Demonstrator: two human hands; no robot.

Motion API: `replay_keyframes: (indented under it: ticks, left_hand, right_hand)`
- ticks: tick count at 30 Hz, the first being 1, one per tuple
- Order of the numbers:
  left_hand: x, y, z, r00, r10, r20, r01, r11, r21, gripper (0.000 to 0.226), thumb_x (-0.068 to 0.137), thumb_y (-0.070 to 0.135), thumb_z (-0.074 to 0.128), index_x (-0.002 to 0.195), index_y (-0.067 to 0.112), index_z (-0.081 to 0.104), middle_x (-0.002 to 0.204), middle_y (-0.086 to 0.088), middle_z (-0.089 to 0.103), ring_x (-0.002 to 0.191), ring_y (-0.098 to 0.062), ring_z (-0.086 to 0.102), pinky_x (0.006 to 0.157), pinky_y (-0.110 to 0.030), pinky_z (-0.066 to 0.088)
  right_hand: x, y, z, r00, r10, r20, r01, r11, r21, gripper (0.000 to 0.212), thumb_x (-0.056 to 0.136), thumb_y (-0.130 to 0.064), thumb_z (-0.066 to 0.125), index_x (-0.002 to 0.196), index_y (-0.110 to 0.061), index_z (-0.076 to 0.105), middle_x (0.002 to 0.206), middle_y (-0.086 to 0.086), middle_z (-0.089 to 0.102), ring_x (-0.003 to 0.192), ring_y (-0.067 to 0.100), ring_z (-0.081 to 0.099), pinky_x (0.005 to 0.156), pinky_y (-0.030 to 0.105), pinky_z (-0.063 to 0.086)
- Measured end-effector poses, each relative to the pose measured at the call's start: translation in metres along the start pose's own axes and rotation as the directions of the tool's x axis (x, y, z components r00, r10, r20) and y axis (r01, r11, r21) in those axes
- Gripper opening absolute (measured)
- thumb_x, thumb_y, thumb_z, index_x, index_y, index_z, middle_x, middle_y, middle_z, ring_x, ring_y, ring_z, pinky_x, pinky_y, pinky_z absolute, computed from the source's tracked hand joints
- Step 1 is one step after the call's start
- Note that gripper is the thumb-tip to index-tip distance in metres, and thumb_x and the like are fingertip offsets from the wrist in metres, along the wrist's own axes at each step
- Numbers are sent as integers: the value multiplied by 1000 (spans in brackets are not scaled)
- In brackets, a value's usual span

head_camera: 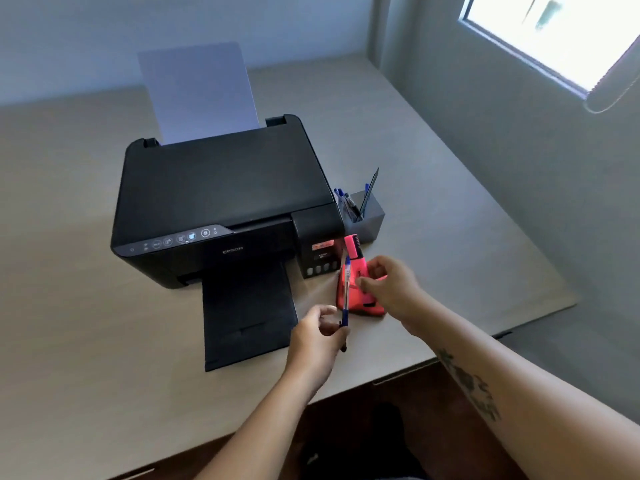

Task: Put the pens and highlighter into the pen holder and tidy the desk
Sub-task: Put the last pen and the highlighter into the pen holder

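A grey square pen holder stands on the desk just right of the printer, with several blue pens and a dark flat strip sticking out of it. My left hand is shut on a blue pen, held nearly upright in front of the holder. My right hand grips a pink highlighter whose cap end points up towards the holder. More pink shows under that hand on the desk; I cannot tell if it is a second highlighter. Both hands are close together, a short way in front of the holder.
A black Epson printer fills the desk's middle, with its output tray pulled out towards me and paper standing in the rear feed. The beige desk ends at a wall on the right; its front edge runs diagonally below my arms.
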State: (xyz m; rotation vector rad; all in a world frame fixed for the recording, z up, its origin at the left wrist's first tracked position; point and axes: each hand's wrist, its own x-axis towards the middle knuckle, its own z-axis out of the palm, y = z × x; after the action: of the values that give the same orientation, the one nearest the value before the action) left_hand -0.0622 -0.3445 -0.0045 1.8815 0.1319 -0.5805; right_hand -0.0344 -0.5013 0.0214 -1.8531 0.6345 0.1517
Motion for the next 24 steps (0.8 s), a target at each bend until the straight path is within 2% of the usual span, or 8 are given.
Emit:
replay_keyframes:
  ticks: [4, 7, 9, 12, 15, 18, 20, 24]
  left_hand:
    - [19, 32, 10, 990, 137, 27, -137, 991, -12, 24, 83, 8, 67, 99, 26, 65, 73, 3, 69, 73, -19, 69, 80, -37, 55]
    - [42, 64, 19, 984, 177, -19, -177, 984, 4, 23, 84, 10, 67, 102, 23, 63, 83, 6, 65, 74, -13, 66, 71, -31, 54]
    - [60, 86, 24, 976, 201, -87, -199, 980, 27, 20, 83, 13, 67, 96, 25, 61, 84, 3, 66, 75, -16, 67, 69, -33, 53]
    - [89, 117, 36, 959, 224, -171, -224, 974, 21, 11, 84, 13, 67, 93, 19, 63, 82, -3, 70, 67, -12, 63, 63, -24, 47]
    - [114, 139, 47, 924, 226, -309, -223, 974, 45, 7, 85, 15, 66, 91, 17, 64, 83, -4, 74, 72, -15, 66, 64, -25, 48]
    - [132, 152, 63, 877, 221, -426, -208, 975, 77, 5, 86, 14, 65, 90, 12, 65, 82, -4, 72, 75, -19, 66, 63, -21, 47]
    - [140, 159, 73, 852, 219, -475, -184, 976, 120, 8, 86, 13, 65, 91, 7, 66, 84, -6, 72, 74, -18, 64, 56, -15, 40]
    - [155, 156, 93, 818, 164, -551, -102, 985, 142, 9, 86, 10, 63, 93, 6, 66, 90, -12, 75, 84, -26, 69, 67, -23, 43]
  right_hand:
    - [18, -26, -34, 997, -68, -44, 68, 998, 8, 16, 86, -11, 67, 101, -16, 61, 82, 1, 61, 73, 21, 61, 70, 35, 53]
    - [38, -44, -58, 989, -132, -65, 131, 991, -12, 24, 88, -12, 64, 109, -21, 60, 91, 8, 64, 71, 23, 64, 57, 27, 49]
    - [53, -55, -72, 984, -163, -72, 162, 986, -29, 22, 89, -16, 62, 109, -25, 59, 97, 11, 67, 78, 28, 68, 55, 27, 46]
    - [79, -70, -90, 983, -174, -60, 174, 985, -12, 15, 92, -24, 59, 106, -28, 56, 100, 12, 68, 87, 30, 70, 59, 30, 48]
    - [109, -77, -101, 980, -199, -22, 198, 979, -43, 15, 91, -25, 60, 105, -28, 56, 100, 13, 69, 83, 28, 67, 63, 35, 49]
    - [140, -78, -106, 978, -206, 40, 208, 975, -78, 16, 90, -27, 59, 106, -28, 57, 99, 11, 69, 89, 32, 66, 77, 48, 55]
    - [156, -77, -104, 975, -207, 82, 213, 974, -78, 14, 90, -31, 59, 103, -29, 57, 98, 10, 68, 85, 31, 65, 81, 51, 54]
    - [182, -65, -96, 963, -214, 163, 227, 972, -65, 5, 91, -30, 58, 95, -31, 56, 86, 5, 65, 75, 25, 59, 79, 54, 55]
